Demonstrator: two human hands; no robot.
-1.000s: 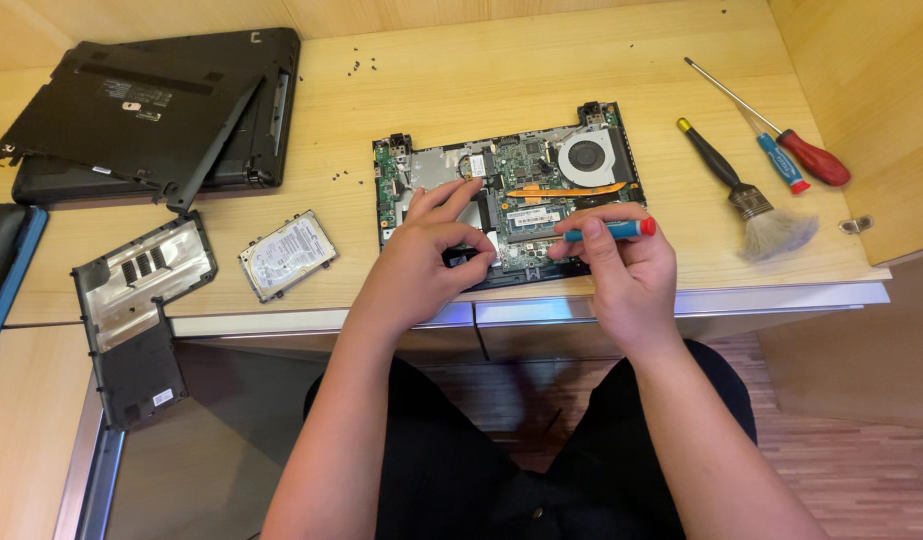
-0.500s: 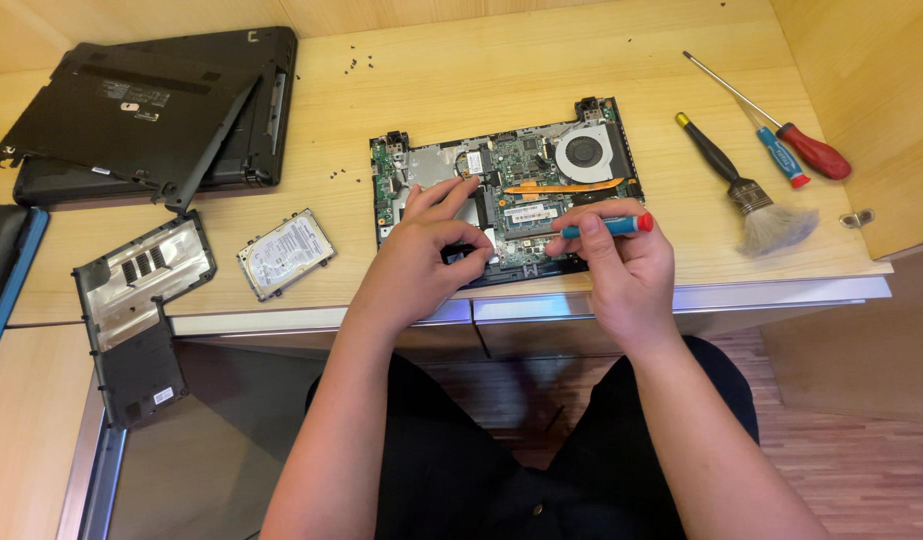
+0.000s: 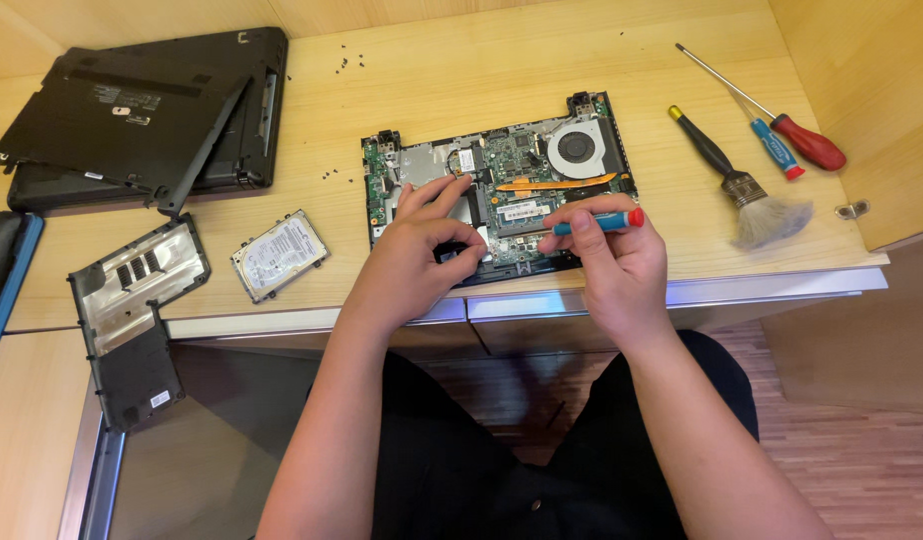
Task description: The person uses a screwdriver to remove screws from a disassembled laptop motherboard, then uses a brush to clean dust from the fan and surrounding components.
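Green laptop motherboard (image 3: 502, 190) sits at desk centre, left hand (image 3: 422, 255) pinching a small part at its 6 o'clock edge, right hand (image 3: 612, 260) clenched around blue screwdriver (image 3: 597, 224) laid sideways; mid-disassembly, next likely needs tip aimed onto a board screw.

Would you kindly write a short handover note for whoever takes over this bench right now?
Left hand: fingers pinching something small at the near edge of the open laptop base; what it grips is hidden.
Right hand: holding a blue screwdriver sideways over the board.
Done: bottom cover, access panel and hard drive lie off to the left; loose screws behind.
Left: motherboard and fan are seated in the base.
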